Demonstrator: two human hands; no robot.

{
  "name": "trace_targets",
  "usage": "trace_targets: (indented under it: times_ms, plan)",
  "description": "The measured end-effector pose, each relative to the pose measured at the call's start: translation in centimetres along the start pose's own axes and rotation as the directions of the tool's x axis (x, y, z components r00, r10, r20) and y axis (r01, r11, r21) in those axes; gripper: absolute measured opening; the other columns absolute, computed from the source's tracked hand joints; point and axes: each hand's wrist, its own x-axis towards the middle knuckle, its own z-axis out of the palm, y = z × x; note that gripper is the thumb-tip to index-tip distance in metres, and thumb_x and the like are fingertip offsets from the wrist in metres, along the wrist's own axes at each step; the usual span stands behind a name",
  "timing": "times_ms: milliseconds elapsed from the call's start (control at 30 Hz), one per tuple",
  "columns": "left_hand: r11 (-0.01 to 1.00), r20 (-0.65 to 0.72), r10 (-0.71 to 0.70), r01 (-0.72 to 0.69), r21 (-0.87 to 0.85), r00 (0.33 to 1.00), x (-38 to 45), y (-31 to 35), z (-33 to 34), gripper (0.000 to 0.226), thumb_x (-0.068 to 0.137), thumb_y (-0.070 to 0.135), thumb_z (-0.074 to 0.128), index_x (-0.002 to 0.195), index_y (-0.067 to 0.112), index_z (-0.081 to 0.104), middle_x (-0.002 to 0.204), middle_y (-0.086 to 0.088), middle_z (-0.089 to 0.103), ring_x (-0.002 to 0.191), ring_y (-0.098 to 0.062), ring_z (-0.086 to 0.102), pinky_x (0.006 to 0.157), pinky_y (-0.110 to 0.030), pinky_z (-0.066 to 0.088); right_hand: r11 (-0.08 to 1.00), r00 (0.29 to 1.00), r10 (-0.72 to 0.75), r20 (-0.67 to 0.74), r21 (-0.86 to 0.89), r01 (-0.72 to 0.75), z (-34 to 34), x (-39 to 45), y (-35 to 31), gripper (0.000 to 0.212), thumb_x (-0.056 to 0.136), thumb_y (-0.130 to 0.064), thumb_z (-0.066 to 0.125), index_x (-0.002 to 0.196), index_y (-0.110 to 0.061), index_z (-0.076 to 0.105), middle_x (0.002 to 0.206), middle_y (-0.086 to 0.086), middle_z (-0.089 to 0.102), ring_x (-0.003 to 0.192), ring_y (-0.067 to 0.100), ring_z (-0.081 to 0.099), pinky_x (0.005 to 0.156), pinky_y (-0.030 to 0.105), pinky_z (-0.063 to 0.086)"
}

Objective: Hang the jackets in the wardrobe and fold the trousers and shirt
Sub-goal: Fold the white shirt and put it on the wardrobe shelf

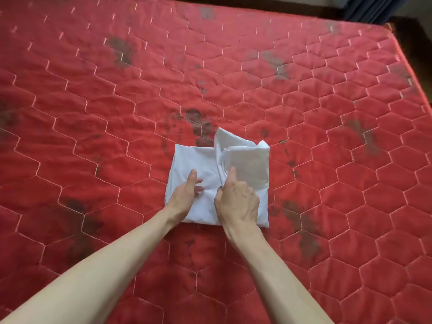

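A white shirt [247, 162] lies folded into a small rectangle on the red quilted mattress [117, 113], near its front middle. Its right half has a loose flap standing up at the far edge. My left hand [184, 195] rests on the shirt's left half with the fingers lying nearly straight on the cloth. On the right half sits my right hand [236, 199], thumb stretched forward along the fold and fingers curled into the fabric, gripping it. No jackets, trousers or wardrobe are in view.
The mattress bears dark stains and fills almost the whole view. Its right edge [411, 73] runs diagonally at the far right, with a dark floor beyond. A blue curtain [374, 8] hangs at the top right corner.
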Motion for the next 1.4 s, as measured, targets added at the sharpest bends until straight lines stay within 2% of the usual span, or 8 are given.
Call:
trace_targets:
  times_ms: [200, 367, 533, 733, 933, 1067, 1200, 1400]
  plan:
    - [0.965, 0.067, -0.095, 0.108, -0.238, 0.993, 1.7, 0.0, -1.5, 0.065, 0.096, 0.075, 0.044, 0.092, 0.019, 0.076, 0.082, -0.002, 0.075, 0.063, -0.009, 0.069, 0.06, -0.02, 0.053, 0.997, 0.993, -0.047, 0.109, -0.055, 0.054, 4.0, 0.0, -4.3, 0.046, 0.103, -0.016, 0.046, 0.148, -0.008, 0.038, 0.118, 0.012, 0.071, 0.109, 0.033, 0.07, 0.083, 0.038, 0.051]
    - [0.975, -0.054, -0.067, 0.054, -0.217, 0.996, 2.5, 0.3, -3.3, 0.042, 0.084, 0.043, 0.079, 0.107, 0.009, 0.076, 0.101, -0.01, 0.079, 0.087, -0.02, 0.075, 0.081, -0.03, 0.06, 0.993, 0.975, -0.106, 0.197, 0.078, 0.092, 5.4, 0.3, -6.6, 0.054, 0.102, -0.022, 0.049, 0.153, -0.009, 0.036, 0.125, 0.01, 0.068, 0.115, 0.032, 0.066, 0.089, 0.039, 0.048]
    - [1.0, -0.191, -0.02, 0.017, -0.016, 0.981, 2.7, -0.1, -5.4, 0.015, 0.094, 0.003, 0.06, 0.098, -0.005, 0.072, 0.086, -0.01, 0.073, 0.078, -0.023, 0.068, 0.066, -0.028, 0.055, 0.942, 0.92, -0.262, 0.292, 0.285, 0.178, 6.0, -0.1, -4.5, 0.047, 0.099, -0.052, 0.049, 0.134, -0.021, 0.057, 0.131, 0.002, 0.065, 0.12, 0.026, 0.061, 0.092, 0.04, 0.046]
    - [0.954, -0.165, 0.071, -0.019, 0.299, 0.984, 1.4, 0.1, -5.7, 0.038, 0.075, 0.039, 0.046, 0.079, 0.007, 0.065, 0.08, -0.013, 0.073, 0.073, -0.029, 0.065, 0.07, -0.045, 0.053, 0.935, 0.912, -0.158, -0.379, 0.239, 0.261, 6.6, 3.4, 2.5, 0.036, 0.103, -0.026, 0.047, 0.131, -0.014, 0.065, 0.135, 0.005, 0.065, 0.123, 0.025, 0.06, 0.101, 0.039, 0.048]
    - [0.632, -0.414, 0.348, 0.115, 0.766, 0.841, 0.3, -0.3, -3.2, 0.031, 0.081, 0.017, 0.058, 0.11, 0.011, 0.052, 0.112, -0.016, 0.058, 0.105, -0.04, 0.055, 0.084, -0.049, 0.044, 0.97, 0.957, -0.244, -0.159, -0.045, 0.24, 7.4, 9.3, 4.7, 0.066, 0.107, -0.052, 0.024, 0.166, -0.024, 0.019, 0.174, 0.005, 0.008, 0.161, 0.026, 0.006, 0.126, 0.05, 0.013]
    - [0.359, -0.117, 0.737, -0.239, 0.902, 0.666, 1.9, -1.2, -0.8, 0.058, 0.084, 0.013, 0.056, 0.142, 0.008, 0.051, 0.141, -0.017, 0.051, 0.131, -0.035, 0.043, 0.11, -0.047, 0.031, 0.976, 0.972, -0.212, -0.101, -0.073, 0.205, 10.4, 11.1, 4.1, 0.073, 0.104, -0.059, 0.023, 0.167, -0.026, 0.006, 0.175, 0.002, -0.004, 0.161, 0.024, -0.004, 0.129, 0.051, 0.005]
    - [0.046, 0.171, 0.651, -0.264, 0.964, 0.739, 4.5, -2.0, 1.2, 0.056, 0.095, 0.025, 0.041, 0.147, 0.007, 0.055, 0.157, -0.022, 0.046, 0.148, -0.041, 0.039, 0.123, -0.057, 0.019, 0.985, 0.962, -0.167, -0.217, -0.087, 0.151, 13.3, 11.2, 3.6, 0.072, 0.105, -0.056, 0.029, 0.167, -0.023, 0.009, 0.175, 0.004, 0.0, 0.161, 0.024, 0.0, 0.128, 0.053, 0.011]
    - [-0.091, 0.281, 0.616, -0.288, 0.953, 0.736, 5.7, -2.7, 1.9, 0.057, 0.094, 0.017, 0.042, 0.147, -0.001, 0.053, 0.151, -0.026, 0.052, 0.146, -0.042, 0.044, 0.128, -0.05, 0.009, 0.986, 0.962, -0.15, -0.227, -0.1, 0.13, 13.6, 11.6, 3.0, 0.071, 0.106, -0.046, 0.032, 0.167, -0.02, 0.009, 0.174, 0.009, 0.001, 0.161, 0.029, 0.0, 0.126, 0.057, 0.012]
